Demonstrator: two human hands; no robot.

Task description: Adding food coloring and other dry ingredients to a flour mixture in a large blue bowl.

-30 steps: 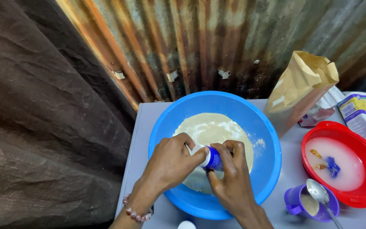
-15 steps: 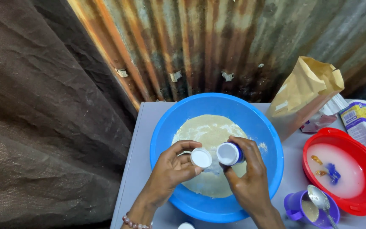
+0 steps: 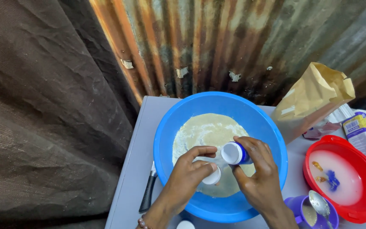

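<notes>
Rusty corrugated metal sheeting backs a small grey table (image 3: 128,169), with dark brown fabric hanging to the left. On the table stands a wide blue plastic basin (image 3: 267,127) with a mound of pale flour (image 3: 208,131) already in it. Over the flour, the left hand (image 3: 187,178) pinches a small white round cap (image 3: 212,176) in curled fingers, and the right hand (image 3: 257,178) is closed around a small blue-and-white container (image 3: 236,153), open and tipped sideways toward the basin's middle. Whether anything is coming out cannot be told. So the flour is in and the cap is off; mixing looks not yet begun. Beside the basin stand a brown paper bag (image 3: 314,95), a red plastic bowl of milky liquid (image 3: 361,212), a purple cup with a metal spoon (image 3: 295,205) and a black-handled knife (image 3: 148,193).
</notes>
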